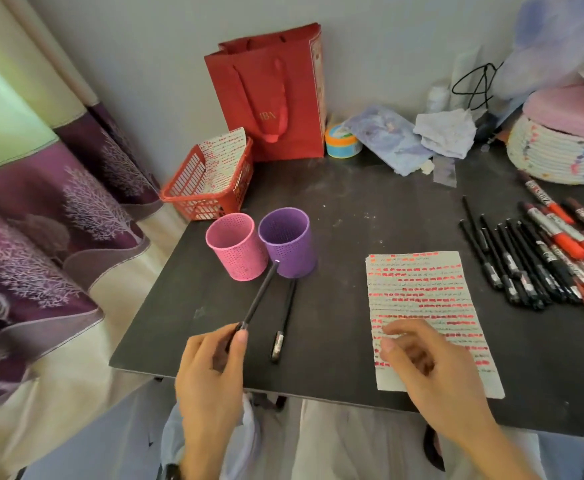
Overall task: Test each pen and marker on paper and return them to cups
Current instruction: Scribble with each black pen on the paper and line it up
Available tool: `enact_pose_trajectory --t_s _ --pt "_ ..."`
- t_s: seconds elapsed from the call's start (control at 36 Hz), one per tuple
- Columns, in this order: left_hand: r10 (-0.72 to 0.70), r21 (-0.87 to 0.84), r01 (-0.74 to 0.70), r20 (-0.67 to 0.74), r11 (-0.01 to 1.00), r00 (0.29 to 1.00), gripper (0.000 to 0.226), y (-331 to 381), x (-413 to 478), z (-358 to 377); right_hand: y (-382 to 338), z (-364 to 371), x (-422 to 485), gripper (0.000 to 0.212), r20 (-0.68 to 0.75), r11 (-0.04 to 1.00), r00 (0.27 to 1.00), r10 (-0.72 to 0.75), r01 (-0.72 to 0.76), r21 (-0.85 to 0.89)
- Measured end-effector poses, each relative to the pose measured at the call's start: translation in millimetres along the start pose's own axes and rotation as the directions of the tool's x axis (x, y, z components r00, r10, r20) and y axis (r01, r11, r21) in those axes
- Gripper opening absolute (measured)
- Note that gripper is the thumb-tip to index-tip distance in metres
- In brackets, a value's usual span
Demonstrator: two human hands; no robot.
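Two perforated cups stand side by side near the left part of the dark table, a pink cup on the left and a purple cup touching it on the right. The left hand pinches a thin black pen between thumb and fingers, its far end pointing up at the gap between the two cups, close to the purple cup's lower wall. A second black pen lies flat on the table just right of the held one, one end near the foot of the purple cup.

The right hand rests with loosely curled fingers on the lower part of a sheet of paper, gripping nothing; the sheet is covered in rows of red marks and dark scribbles. To the right, well apart from the cups, a pile of black pens and red markers lies fanned across the table.

Behind the cups sits a red plastic basket with another marked sheet propped in it, and beside it a red paper bag stands against the wall. A woven basket sits at the far right corner.
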State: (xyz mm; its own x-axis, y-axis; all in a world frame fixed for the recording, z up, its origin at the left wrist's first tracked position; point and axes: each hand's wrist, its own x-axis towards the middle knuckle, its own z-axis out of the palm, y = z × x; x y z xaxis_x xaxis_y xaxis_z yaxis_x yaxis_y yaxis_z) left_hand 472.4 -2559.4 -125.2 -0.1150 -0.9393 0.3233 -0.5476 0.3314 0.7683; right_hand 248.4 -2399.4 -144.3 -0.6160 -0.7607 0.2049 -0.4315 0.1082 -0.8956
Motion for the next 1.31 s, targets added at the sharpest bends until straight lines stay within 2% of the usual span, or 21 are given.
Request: enact_pose_trajectory --t_s 0.08,0.14,0.28,0.39,0.56,0.64,0.72,0.78,0.86,0.97,1.08,1.22,1.31 --pt "-0.056 0.133 0.058 -0.018 0.989 0.998 0.007 -12 9 -6 0 0 -1 0.021 -0.002 1.000 1.000 -0.001 0.001 0.005" --pt "-0.073 0.225 0.069 0.009 0.972 0.997 0.019 -17 13 -4 0 0 -1 0.018 0.007 1.000 1.000 0.011 -0.011 0.011" --pt "-0.060 0.282 0.032 0.090 0.959 0.994 0.023 -8 9 11 0 -1 -2 0.004 0.034 1.000 0.999 0.026 -0.026 -0.009" --pt "-0.027 0.341 -0.006 0.092 0.940 0.995 0.019 5 1 22 -2 -2 -2 0.005 0.034 0.999 0.999 0.036 -0.035 -0.019" --pt "-0.054 0.363 0.017 0.094 0.932 0.994 0.020 15 -6 29 -4 -3 -2 0.012 0.022 0.999 0.999 0.030 -0.029 -0.026" --pt "-0.053 0.362 0.013 0.101 0.932 0.993 0.018 13 -9 28 -3 -3 -2 0.006 0.019 0.999 0.999 0.038 -0.037 -0.028" --pt "-0.056 0.332 0.019 0.100 0.943 0.993 0.021 13 -10 27 -1 -2 -1 0.009 0.023 0.998 0.999 0.044 -0.043 -0.042" --pt "-0.022 0.301 -0.014 0.118 0.953 0.993 0.018 14 -12 27 -1 -2 -1 0.009 0.031 0.997 0.998 0.054 -0.052 -0.055" --pt "0.115 0.291 -0.154 0.147 0.944 0.982 0.015 20 -14 33 -1 -1 -1 0.009 0.044 0.995 0.997 0.061 -0.057 -0.084" --pt "0.348 0.248 -0.391 0.200 0.886 0.916 0.018 44 -13 53 1 0 -1 0.005 0.047 0.993 0.995 0.085 -0.080 -0.091" --pt "0.454 0.156 -0.514 0.304 0.844 0.838 0.026 65 -9 85 -1 1 1 0.009 0.027 0.993 0.995 0.101 -0.099 -0.065" --pt "0.411 0.137 -0.560 0.543 0.817 0.732 0.043 69 -3 121 -3 0 3 0.008 -0.015 0.993 0.994 0.109 -0.110 -0.053" --pt "0.358 0.169 -0.568 0.626 0.806 0.693 0.049 61 -3 131 -3 0 3 0.011 -0.037 0.991 0.992 0.121 -0.123 -0.052"
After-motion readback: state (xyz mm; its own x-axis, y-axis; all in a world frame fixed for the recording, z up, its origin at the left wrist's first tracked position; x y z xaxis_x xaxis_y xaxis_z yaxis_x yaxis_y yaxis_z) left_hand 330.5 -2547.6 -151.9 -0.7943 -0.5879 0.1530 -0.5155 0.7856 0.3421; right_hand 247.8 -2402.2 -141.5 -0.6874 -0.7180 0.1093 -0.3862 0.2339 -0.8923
